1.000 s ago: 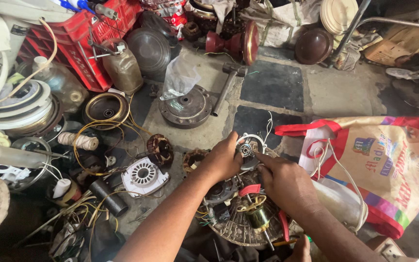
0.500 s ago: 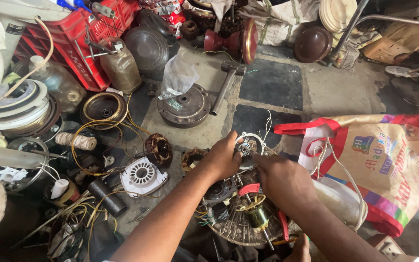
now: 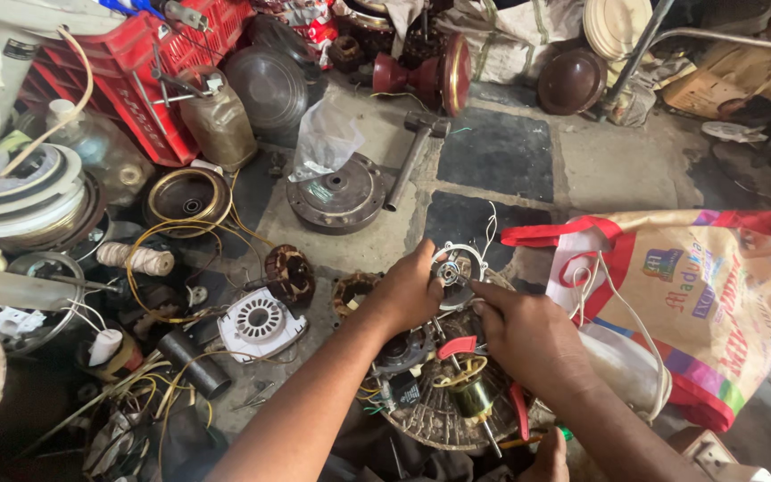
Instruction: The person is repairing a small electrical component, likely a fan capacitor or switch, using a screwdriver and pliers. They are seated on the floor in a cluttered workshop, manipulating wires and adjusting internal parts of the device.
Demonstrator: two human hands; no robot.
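Head view showed your left hand (image 3: 408, 293) curled over the near-left edge of a small round metal motor cover (image 3: 457, 268), fingers closed on its rim, while your right hand (image 3: 528, 335) came in from the right with its fingertips pinched at the cover's near-right side; whether those fingertips actually gripped the cover or only touched it, you could not tell. The cover sat tilted toward you, just above a round wire grille (image 3: 435, 419) that lay on the floor near you, with a small copper-wound motor (image 3: 470, 388) and a red-handled tool (image 3: 457, 345) resting on it. Thin white wires (image 3: 490, 223) rose from the cover's far edge. Just left of your left hand lay a copper stator (image 3: 289, 272), and nearer, a white vented housing (image 3: 261, 321). Farther off on the stone floor sat a dark round rotor plate (image 3: 341, 192) with a crumpled clear plastic bag (image 3: 323, 138) at its far edge and a hammer (image 3: 412, 152) beside it on the right. To the right of your hands lay a woven bag (image 3: 725, 295) with red handles, touching a white cylinder (image 3: 622, 366) beside your right forearm. At far left stood a red crate (image 3: 136, 71) and a dirty plastic jug (image 3: 216, 125), with a spool of string (image 3: 136, 259) nearer on the left.
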